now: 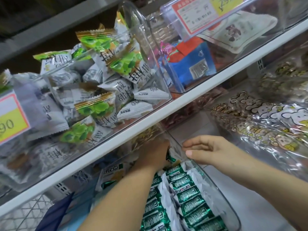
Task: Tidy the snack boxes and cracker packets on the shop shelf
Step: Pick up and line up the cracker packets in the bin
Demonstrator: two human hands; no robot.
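Cracker packets (188, 194) | rowed in clear bin (215, 184) on lower shelf (266, 210) | my left hand (153, 154) deep at bin's back, fingers hidden, grip untellable | my right hand (205, 150) pinches the rim | tip: steady bin, nudge back packets flush, don't crush

A shop. Printed price tags (206, 14) hang on clear bins (141, 39) of wrapped snacks (100, 90) along white shelves (191, 95)
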